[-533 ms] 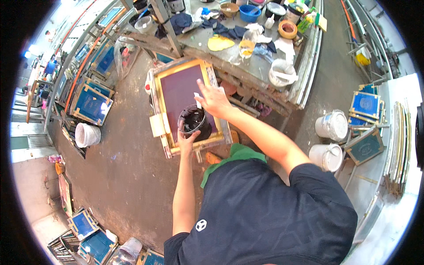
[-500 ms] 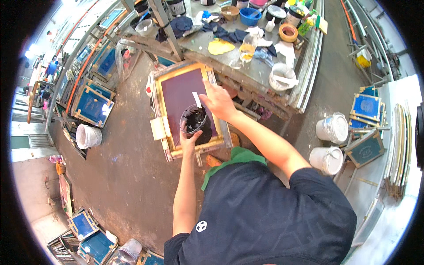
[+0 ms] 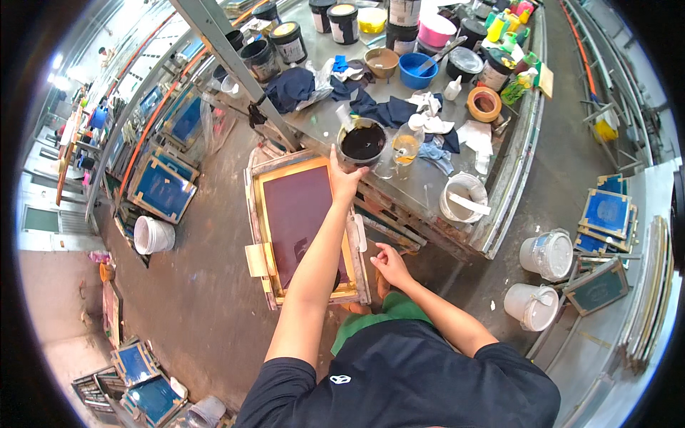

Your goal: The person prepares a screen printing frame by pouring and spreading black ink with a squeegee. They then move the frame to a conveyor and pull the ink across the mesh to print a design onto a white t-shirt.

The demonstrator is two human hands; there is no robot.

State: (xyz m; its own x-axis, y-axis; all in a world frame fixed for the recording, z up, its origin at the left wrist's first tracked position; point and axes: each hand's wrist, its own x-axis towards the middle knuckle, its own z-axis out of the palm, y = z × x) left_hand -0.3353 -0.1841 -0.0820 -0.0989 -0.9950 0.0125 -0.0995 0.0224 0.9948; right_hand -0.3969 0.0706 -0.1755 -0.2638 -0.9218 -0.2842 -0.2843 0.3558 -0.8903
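My left hand (image 3: 345, 178) is wrapped round a tub of dark ink (image 3: 362, 145) at the near edge of the cluttered table. Whether the tub rests on the tabletop is unclear. A pale handle (image 3: 344, 116) sticks up at its far rim. My right hand (image 3: 391, 264) is beside the right edge of a screen-printing frame (image 3: 265, 214), fingers loosely bent and apart, with nothing visible in them. The frame has a dark purple mesh (image 3: 296, 214) and yellow taped borders. My left forearm hides part of it. On its right rail lies a white strip (image 3: 359, 232).
The table (image 3: 421, 185) carries a blue bowl (image 3: 419, 71), dark rags (image 3: 392, 110), a clear bottle (image 3: 405, 148) and several ink tubs. A white bucket (image 3: 462, 196) stands at its near corner. Lidded pails (image 3: 546, 255) are on the floor at right; blue screens (image 3: 163, 189) lean at left.
My left hand has carried the ink tub from over the mesh forward to the table edge. My right hand has drawn back toward my body. The view has shifted forward.
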